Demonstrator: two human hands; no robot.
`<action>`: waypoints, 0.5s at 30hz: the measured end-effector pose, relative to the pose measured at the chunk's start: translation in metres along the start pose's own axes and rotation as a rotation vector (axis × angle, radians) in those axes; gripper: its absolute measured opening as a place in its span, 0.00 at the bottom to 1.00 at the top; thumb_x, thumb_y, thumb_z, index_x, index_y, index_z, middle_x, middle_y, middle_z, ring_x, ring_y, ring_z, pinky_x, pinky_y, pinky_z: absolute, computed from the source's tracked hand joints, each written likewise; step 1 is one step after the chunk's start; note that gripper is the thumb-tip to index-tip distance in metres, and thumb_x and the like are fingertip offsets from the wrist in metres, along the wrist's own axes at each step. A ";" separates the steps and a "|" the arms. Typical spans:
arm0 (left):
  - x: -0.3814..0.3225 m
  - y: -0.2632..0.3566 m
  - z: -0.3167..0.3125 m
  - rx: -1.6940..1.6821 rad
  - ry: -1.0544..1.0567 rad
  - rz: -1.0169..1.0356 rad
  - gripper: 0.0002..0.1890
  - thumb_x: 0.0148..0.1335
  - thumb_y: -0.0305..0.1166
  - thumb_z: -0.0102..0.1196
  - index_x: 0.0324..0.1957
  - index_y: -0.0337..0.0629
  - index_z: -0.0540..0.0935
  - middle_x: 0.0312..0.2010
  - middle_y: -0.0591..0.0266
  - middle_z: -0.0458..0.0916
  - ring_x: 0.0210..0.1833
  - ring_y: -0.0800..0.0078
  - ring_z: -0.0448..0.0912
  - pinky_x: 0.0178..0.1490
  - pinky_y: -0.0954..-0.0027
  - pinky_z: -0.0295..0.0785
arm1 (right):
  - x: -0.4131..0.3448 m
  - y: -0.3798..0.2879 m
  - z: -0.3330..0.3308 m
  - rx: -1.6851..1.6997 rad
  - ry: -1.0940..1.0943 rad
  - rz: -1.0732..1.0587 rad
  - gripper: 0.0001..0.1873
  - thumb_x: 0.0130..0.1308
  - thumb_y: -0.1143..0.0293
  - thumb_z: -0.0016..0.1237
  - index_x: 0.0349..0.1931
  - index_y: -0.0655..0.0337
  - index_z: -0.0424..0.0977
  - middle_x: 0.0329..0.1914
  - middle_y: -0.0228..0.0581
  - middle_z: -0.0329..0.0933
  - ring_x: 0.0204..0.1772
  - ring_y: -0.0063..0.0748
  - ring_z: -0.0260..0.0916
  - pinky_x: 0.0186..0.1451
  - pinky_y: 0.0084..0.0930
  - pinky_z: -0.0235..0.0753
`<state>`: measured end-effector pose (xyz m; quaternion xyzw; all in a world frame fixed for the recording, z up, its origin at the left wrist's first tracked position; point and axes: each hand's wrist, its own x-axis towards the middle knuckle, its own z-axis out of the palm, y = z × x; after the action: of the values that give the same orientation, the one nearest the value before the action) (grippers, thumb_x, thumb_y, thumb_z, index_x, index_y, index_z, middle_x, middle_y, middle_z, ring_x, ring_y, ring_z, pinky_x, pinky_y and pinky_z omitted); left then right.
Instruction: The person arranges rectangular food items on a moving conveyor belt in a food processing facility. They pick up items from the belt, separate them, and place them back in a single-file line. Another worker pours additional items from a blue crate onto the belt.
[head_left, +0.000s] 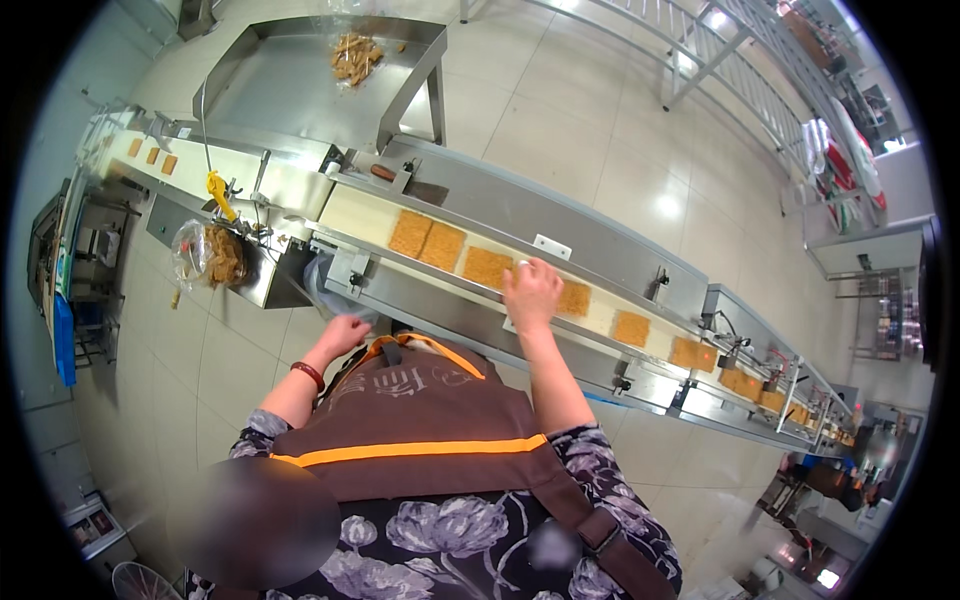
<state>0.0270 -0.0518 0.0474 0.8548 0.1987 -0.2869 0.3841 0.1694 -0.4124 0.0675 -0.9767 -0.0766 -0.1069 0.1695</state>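
Note:
A white conveyor belt (360, 214) runs from the upper left to the lower right before me, carrying several flat, square, golden-brown food pieces (442, 247). Over the belt is my right hand (534, 289), between a piece on its left (486, 266) and one on its right (574, 298). Its fingers are bent, and whether they grip anything is hidden. My left hand (347, 334) is loosely curled near the belt's near side, beside a clear plastic bag (330, 289); whether it holds the bag cannot be told.
A steel tray table (292, 82) with broken brown pieces (355, 58) stands beyond the belt. A scraper (427, 193) lies on the far ledge. Left are a yellow-handled fitting (219, 196) and a bag of brown scraps (223, 255). Metal railings (705, 67) stand at upper right.

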 end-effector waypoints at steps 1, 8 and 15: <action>0.003 0.023 -0.006 0.044 0.045 0.049 0.15 0.57 0.40 0.54 0.32 0.35 0.82 0.28 0.51 0.83 0.33 0.51 0.80 0.40 0.59 0.74 | 0.007 -0.012 0.003 -0.035 -0.044 0.007 0.20 0.55 0.53 0.54 0.40 0.58 0.77 0.48 0.36 0.70 0.56 0.37 0.64 0.59 0.42 0.58; 0.048 0.151 -0.010 0.447 0.397 0.284 0.20 0.55 0.47 0.57 0.42 0.42 0.80 0.45 0.53 0.77 0.50 0.56 0.74 0.51 0.55 0.70 | 0.020 -0.064 0.031 -0.132 -0.175 0.056 0.28 0.51 0.45 0.57 0.43 0.60 0.76 0.49 0.36 0.69 0.57 0.37 0.62 0.60 0.42 0.57; 0.079 0.201 0.030 0.486 0.348 0.018 0.22 0.53 0.46 0.61 0.45 0.43 0.77 0.44 0.54 0.78 0.53 0.58 0.74 0.57 0.48 0.63 | 0.013 -0.057 0.041 0.305 -0.168 0.393 0.24 0.56 0.63 0.54 0.53 0.61 0.68 0.45 0.45 0.73 0.50 0.49 0.70 0.52 0.41 0.68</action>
<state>0.1888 -0.1916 0.0896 0.9598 0.1795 -0.1717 0.1308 0.1794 -0.3433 0.0505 -0.9415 0.0854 0.0225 0.3252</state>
